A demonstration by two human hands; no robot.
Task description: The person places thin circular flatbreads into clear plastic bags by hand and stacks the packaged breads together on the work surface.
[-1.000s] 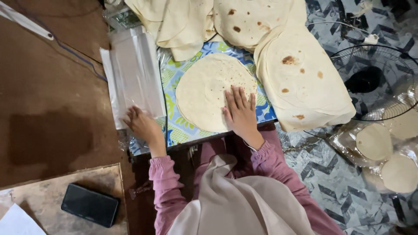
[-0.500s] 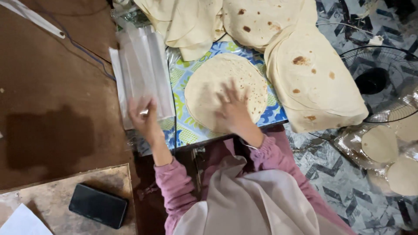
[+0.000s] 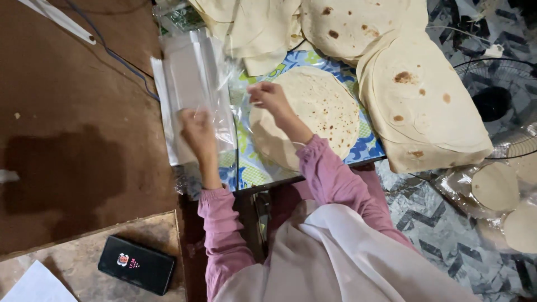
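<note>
My left hand (image 3: pixel 194 124) presses down on a stack of clear plastic bags (image 3: pixel 193 92), thin and glossy with a whitish sheen, lying flat and lengthwise at the left edge of the work surface. My right hand (image 3: pixel 268 96) pinches a corner of the top bag and lifts it, so the film rises loose and crinkled between my two hands. Just to the right of the bags lies one round flatbread (image 3: pixel 313 114), pale cream with fine brown speckles, spread flat, and my right forearm crosses over its near left side.
</note>
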